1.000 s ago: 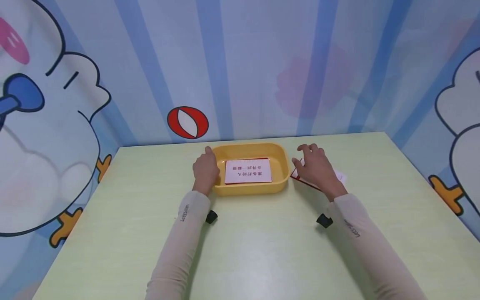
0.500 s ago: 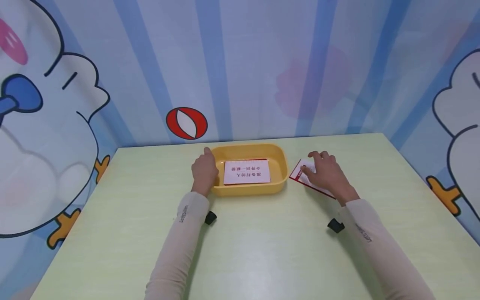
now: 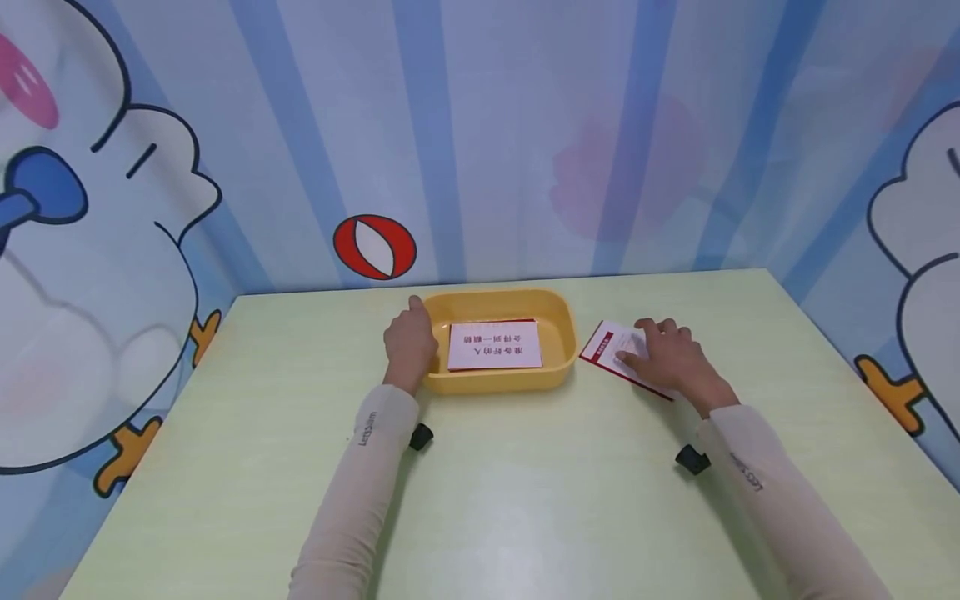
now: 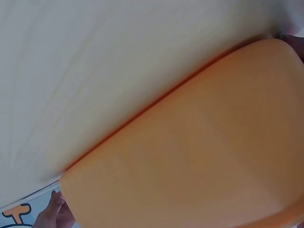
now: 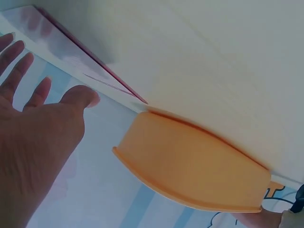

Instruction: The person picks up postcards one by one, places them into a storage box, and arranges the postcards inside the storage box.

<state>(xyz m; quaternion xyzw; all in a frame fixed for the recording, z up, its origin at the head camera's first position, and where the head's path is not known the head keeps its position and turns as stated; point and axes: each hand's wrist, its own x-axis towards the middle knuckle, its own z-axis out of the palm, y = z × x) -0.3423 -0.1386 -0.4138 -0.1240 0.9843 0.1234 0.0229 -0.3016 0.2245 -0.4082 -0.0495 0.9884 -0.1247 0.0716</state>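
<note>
A yellow plastic tray (image 3: 501, 383) sits towards the back of the table. Its left end is held by my left hand (image 3: 409, 343), whose fingers are mostly hidden in the head view. In the tray lies a white card (image 3: 495, 346) with printed characters, red showing at its edges. Right of the tray, a white card with a red band (image 3: 600, 343) lies slanted on the table. My right hand (image 3: 675, 360) hovers over that card's right part, covering some of it. The right wrist view shows the right hand's fingers (image 5: 19, 71) spread, holding nothing.
The pale green table (image 3: 495, 492) reaches back to a blue striped backdrop (image 3: 510, 142) with cartoon figures. A black wrist device (image 3: 422, 437) is by the left cuff, and another black wrist device (image 3: 692, 459) is by the right.
My right hand has drawn back to the right and nearer, off the card's left end, uncovering its red band. The left hand and the tray stay in place.
</note>
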